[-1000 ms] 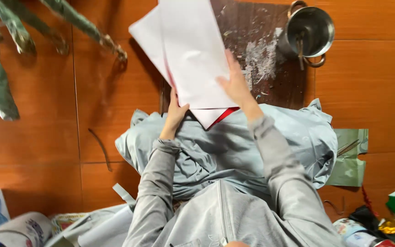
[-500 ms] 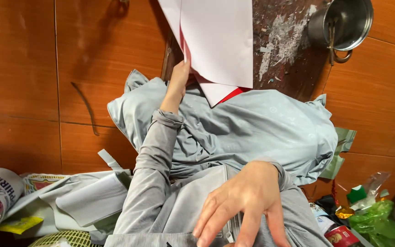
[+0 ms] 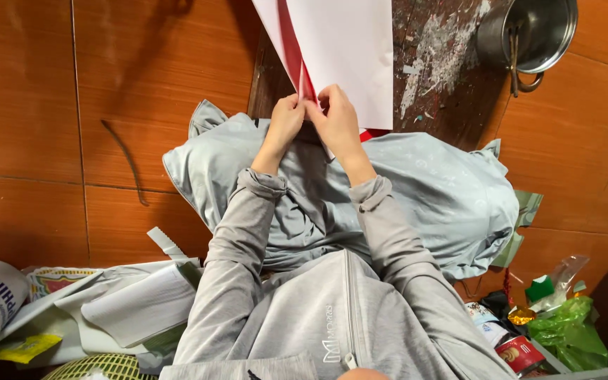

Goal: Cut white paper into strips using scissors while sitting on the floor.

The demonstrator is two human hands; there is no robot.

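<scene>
A: Where are the hands of the person, and what do they hold?

B: Both hands meet at the near edge of the paper sheets [image 3: 339, 49]. The left hand [image 3: 284, 125] and the right hand [image 3: 337, 121] are just beside each other, almost touching. The fingers of each hand are curled and pressed together, and they pinch the lower edge of the sheets, where a red sheet [image 3: 291, 42] shows between the white ones.

A: Which way do the sheets lie from the fingers?

B: They extend away from the fingers, toward the top of the view and out of it. The long axis runs away from the body, tilted a little to the left. The far part lies over a dark wooden board [image 3: 452, 77] with white stains on it.

A: Which hand is nearer to the red sheet?

B: The red edge comes down to the spot where the two hands meet. The left hand seems slightly nearer, because the red strip lies on the left side of the stack. How many sheets each hand pinches cannot be seen.

A: What else is around?

B: A grey-blue cloth [image 3: 445, 197] lies over the lap, under the wrists. A metal pot [image 3: 529, 32] stands at the far right of the board. Loose papers [image 3: 128, 302] are on the floor at the left, and a green plastic bag [image 3: 568, 334] at the right.
</scene>
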